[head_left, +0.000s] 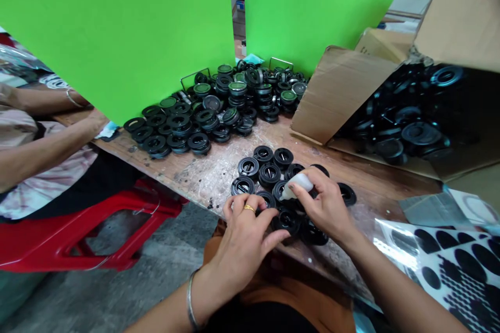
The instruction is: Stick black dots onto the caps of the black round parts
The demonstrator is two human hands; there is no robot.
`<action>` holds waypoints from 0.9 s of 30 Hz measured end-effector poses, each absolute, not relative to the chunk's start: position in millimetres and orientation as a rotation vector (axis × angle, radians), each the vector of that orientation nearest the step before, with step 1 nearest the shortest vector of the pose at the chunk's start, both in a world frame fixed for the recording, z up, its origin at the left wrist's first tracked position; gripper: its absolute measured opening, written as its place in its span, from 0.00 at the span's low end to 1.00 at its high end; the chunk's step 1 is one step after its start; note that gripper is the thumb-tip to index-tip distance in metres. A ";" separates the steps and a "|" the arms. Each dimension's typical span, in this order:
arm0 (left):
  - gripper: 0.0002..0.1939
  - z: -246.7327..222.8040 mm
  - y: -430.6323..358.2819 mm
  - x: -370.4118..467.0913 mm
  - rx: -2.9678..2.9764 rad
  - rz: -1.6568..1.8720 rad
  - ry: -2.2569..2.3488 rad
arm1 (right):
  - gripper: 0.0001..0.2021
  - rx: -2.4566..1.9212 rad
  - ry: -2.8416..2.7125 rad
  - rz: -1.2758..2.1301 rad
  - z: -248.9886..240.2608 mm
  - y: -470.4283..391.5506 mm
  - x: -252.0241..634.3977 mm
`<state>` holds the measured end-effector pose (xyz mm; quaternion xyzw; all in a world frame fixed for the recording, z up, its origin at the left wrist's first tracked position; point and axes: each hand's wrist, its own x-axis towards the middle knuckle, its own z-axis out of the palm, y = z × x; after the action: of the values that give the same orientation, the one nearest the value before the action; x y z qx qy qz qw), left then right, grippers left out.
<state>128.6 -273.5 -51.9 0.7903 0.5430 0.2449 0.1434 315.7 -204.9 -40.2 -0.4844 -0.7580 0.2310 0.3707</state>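
My right hand (328, 208) is wrapped round a small white squeeze bottle (299, 185). The bottle is tilted, its narrow end pointing down and left over a group of black round parts (269, 173) with ring-shaped rims. My left hand (248, 229) lies at the near side of that group, fingers spread and slightly curved, thumb stretched out. Its fingertips rest on or beside the nearest parts, one black round part (287, 221) lying by the index finger and thumb. Some parts are partly hidden under both hands.
Stacks of similar black parts (179, 125) stand against green panels (117, 26). An open cardboard box (344, 93) at right holds more. Sheets with black discs (464, 265) lie at the right edge. Another person's arm (50, 153) and a red stool (78, 234) are at left.
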 end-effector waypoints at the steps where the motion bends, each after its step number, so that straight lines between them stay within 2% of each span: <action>1: 0.14 -52.8 -272.7 126.6 2.280 0.711 1.577 | 0.06 -1.209 -1.978 0.581 -38.7 -204.5 314.5; 9: 0.16 -54.9 -270.5 127.7 2.299 0.648 1.617 | 0.04 -1.060 -2.109 0.577 -35.6 -192.9 311.1; 16: 0.24 -58.7 -262.1 156.5 2.393 0.518 1.630 | 0.05 -1.106 -2.077 0.624 -36.1 -183.5 312.8; 23: 0.22 -62.8 -252.1 167.1 2.453 0.463 1.719 | 0.06 -1.127 -2.064 0.608 -35.7 -178.0 308.4; 27: 0.24 -62.0 -253.0 167.8 2.483 0.437 1.732 | 0.05 -1.146 -2.040 0.564 -39.0 -166.3 308.7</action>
<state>167.8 -253.0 -62.0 0.8111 0.5658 0.1429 0.0411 308.7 -166.3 -39.0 -0.4443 -0.7911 0.2187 0.3591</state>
